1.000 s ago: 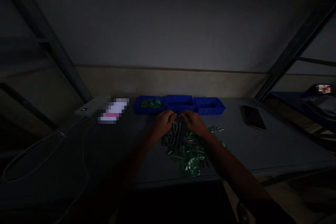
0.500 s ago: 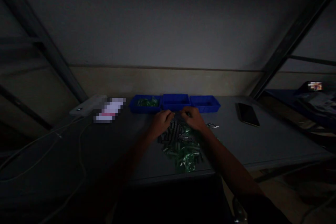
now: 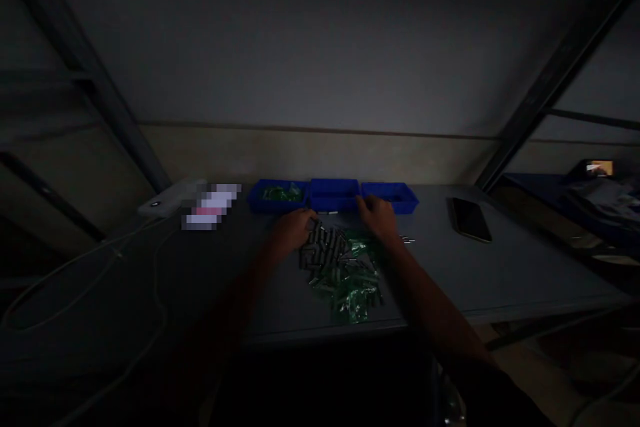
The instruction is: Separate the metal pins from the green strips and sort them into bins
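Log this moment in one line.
left hand: beside slim metallic rod, grip unclear | right hand: near blue bins | table: metallic cylinders, green plastic packets

I see the left hand beside the metal pieces, the right hand near the far blue trays. A dark phone lies right.

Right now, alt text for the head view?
A person's left hand and right hand flank the far end of metal rods and green plastic piled on a dimly lit table. Three blue bins stand in a row behind, the left bin holding something green; a phone lies to the right.
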A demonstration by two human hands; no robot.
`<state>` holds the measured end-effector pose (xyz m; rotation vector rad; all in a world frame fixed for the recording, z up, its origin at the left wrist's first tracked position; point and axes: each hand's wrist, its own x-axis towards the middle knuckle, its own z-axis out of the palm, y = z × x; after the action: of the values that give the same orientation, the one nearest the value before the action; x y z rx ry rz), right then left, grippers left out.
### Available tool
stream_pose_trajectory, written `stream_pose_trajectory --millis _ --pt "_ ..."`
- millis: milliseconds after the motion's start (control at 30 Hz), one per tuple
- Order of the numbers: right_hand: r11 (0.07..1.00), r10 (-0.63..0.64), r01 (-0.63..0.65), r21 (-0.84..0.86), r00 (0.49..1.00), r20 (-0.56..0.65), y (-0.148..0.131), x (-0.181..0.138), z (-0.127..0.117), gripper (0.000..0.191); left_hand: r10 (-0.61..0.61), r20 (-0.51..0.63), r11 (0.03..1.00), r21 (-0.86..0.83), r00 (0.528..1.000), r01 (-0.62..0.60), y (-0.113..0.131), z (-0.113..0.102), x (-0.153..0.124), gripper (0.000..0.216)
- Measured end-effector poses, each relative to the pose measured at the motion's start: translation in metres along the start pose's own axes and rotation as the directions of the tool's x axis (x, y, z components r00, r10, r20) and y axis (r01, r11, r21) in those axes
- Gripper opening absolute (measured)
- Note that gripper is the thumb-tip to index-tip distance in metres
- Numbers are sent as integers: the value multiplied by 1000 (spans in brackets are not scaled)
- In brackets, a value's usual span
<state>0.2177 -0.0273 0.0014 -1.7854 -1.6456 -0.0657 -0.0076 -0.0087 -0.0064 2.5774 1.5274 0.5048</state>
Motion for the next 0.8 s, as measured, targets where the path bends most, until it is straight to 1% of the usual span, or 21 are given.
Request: stream_pose_trajectory --millis 67,133,233,333,467,567,633,700,800 --pt "994 -105 101 49 991 84 -11 -5 8 42 0 18 1000 -24 1000 0 -8 -4 1 36" --pt "984 -168 157 85 974 152 -18 -9 12 40 1 52 998 -60 999 3 -18 -8 0 34" --pt "975 -207 184 123 956 209 -24 -12 13 37 -10 91 996 -90 996 18 -29 -13 -2 24" --pt "970 -221 187 156 945 242 -26 -14 13 34 -24 72 992 -125 997 33 -32 -16 -5 16" --pt "959 -256 209 193 930 264 -29 -17 13 28 -19 9 973 -231 1000 21 -24 -15 -4 15" --pt "929 -342 283 241 903 260 -33 -21 13 33 25 -43 952 -304 999 -36 -11 -16 -2 22" --pt "897 -410 337 285 877 252 -35 -23 13 33 66 -44 937 -340 997 -77 -3 -17 -2 24" --pt "871 -456 374 320 857 240 -37 -24 14 27 102 -25 920 -377 995 -104 3 -19 -3 26" --pt "856 -484 405 320 846 224 -38 -25 13 18 103 -21 903 -418 994 -103 8 -20 -5 28"
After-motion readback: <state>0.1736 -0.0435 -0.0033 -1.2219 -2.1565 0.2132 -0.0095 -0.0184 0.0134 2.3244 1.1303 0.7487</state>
